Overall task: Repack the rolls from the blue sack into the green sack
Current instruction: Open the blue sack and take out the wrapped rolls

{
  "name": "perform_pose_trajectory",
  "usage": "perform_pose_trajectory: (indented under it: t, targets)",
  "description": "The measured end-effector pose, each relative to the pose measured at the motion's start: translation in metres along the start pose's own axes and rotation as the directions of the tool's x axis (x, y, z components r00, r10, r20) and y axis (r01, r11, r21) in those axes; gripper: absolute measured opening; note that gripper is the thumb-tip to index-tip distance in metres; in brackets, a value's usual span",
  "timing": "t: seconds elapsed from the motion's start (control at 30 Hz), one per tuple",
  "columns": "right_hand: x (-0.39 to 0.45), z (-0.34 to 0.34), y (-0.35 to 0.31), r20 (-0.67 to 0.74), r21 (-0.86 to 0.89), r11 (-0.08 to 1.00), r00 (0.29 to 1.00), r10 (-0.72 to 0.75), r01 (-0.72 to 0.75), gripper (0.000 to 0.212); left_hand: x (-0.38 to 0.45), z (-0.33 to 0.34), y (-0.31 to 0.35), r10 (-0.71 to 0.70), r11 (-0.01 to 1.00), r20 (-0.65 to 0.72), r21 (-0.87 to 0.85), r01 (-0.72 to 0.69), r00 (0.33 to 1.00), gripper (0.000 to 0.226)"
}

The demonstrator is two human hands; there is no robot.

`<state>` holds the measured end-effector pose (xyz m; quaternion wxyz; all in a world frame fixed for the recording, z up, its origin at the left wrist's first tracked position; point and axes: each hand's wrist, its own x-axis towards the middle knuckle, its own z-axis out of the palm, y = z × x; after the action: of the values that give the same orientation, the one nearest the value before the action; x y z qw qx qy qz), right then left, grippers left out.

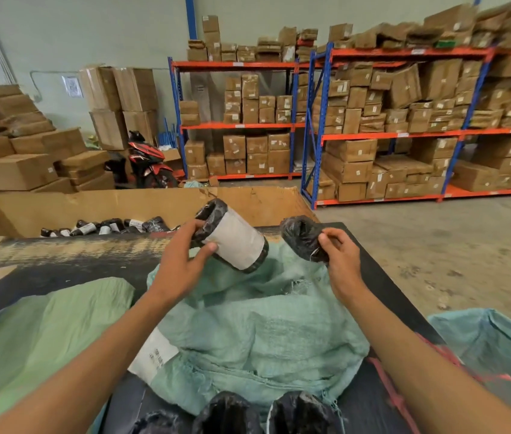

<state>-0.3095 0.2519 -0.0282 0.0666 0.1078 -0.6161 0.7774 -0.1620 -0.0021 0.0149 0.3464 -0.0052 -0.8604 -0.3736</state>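
Left hand (182, 261) is clamping the labelled roll (232, 238) mid-body, right hand (338, 252) pinching a smaller roll (302, 236) above the sack (263, 324); prob. light, firm, slippery wrap.

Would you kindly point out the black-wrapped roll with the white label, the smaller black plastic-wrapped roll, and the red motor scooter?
Black-wrapped roll with white label (236, 242): head view, on the label.
Smaller black plastic-wrapped roll (302, 236): head view, on its wrapped end.
Red motor scooter (147, 159): head view, on its red body panel.

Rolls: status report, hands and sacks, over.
Left hand holds labelled roll. Right hand holds black roll. Both above blue sack; green sack to the left. Nothing blocking.
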Motion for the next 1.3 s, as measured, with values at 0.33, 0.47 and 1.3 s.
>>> perform_pose_trajectory:
  t: [0.33, 0.47, 1.3]
  targets:
    - [-0.053, 0.019, -0.050, 0.087, 0.106, 0.961, 0.965, 0.245, -0.254, 0.016, -0.042, -0.036, 0.044, -0.010, 0.998, 0.047, -0.058, 0.013, 0.999, 0.024]
    - [-0.100, 0.001, -0.065, 0.129, 0.087, 0.966, 0.965, 0.230, -0.242, 0.017, -0.073, -0.070, 0.070, 0.063, 0.992, 0.071, -0.111, -0.055, 0.996, 0.030]
    - [-0.356, -0.118, -0.053, 0.553, -0.487, 0.759, 0.825, -0.114, 0.432, 0.017, -0.280, -0.081, 0.196, 0.459, 0.881, 0.622, -0.225, -0.416, 0.635, 0.028]
